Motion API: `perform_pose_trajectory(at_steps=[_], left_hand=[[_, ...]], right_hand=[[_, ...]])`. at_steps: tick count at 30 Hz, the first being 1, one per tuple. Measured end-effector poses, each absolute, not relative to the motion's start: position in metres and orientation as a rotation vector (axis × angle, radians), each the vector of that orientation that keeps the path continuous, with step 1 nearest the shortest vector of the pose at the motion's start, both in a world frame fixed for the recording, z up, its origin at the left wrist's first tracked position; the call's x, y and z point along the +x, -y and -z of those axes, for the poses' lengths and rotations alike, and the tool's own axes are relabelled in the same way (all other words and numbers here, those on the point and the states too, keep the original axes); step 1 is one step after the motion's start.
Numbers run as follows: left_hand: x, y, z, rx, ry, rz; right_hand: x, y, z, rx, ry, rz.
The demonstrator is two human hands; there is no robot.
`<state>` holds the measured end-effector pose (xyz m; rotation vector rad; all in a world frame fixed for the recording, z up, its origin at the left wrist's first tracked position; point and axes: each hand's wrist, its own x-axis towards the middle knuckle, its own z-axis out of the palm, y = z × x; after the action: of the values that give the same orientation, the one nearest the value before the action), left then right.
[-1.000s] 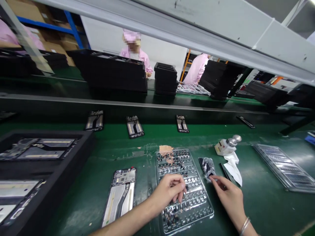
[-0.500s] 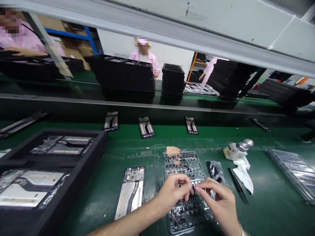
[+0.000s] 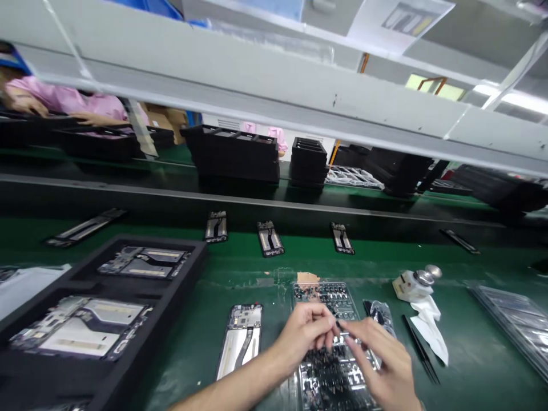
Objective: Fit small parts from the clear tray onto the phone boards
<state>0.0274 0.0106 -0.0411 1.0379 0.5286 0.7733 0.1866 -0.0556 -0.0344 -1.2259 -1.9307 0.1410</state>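
Note:
My left hand pinches a small black part between thumb and fingertips, above a clear plastic tray. My right hand meets it from the other side. Its index fingertip is at the part and its thumb a little lower, fingers curled. The part is too small to make out its exact kind. Rows of small dark components fill the tray beneath both hands. Left of the tray lies an opened phone body with its circuit board and black flex cable exposed; my left forearm crosses its lower end.
A black foam tray with phone bodies stands at left. On the right are a dispenser bottle, white cloth, black tweezers, a plastic bag and another clear tray. Several phone bodies line the back; co-workers in pink sit beyond.
My view has tilted up and shifted left, so the bench items appear lower and further right. My right thumb has moved slightly away from its index fingertip. Both hands stay together at the small part.

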Motion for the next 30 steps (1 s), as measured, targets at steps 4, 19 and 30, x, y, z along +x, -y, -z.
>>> perform_pose_trajectory(at_steps=[4,19,30], left_hand=[[-0.002,-0.041,0.005,1.028,-0.556,-1.144],[-0.076,-0.084,-0.014,0.815,-0.671,-1.624],[0.001,-0.043,0.018,1.032,-0.668,-1.238]], right_hand=[[0.163,-0.013,0.023,-1.765,1.833,-0.272],[0.071,-0.171,0.048,-1.958,1.695,-0.325],[0.149,0.02,0.033,-1.469,1.664,-0.025]])
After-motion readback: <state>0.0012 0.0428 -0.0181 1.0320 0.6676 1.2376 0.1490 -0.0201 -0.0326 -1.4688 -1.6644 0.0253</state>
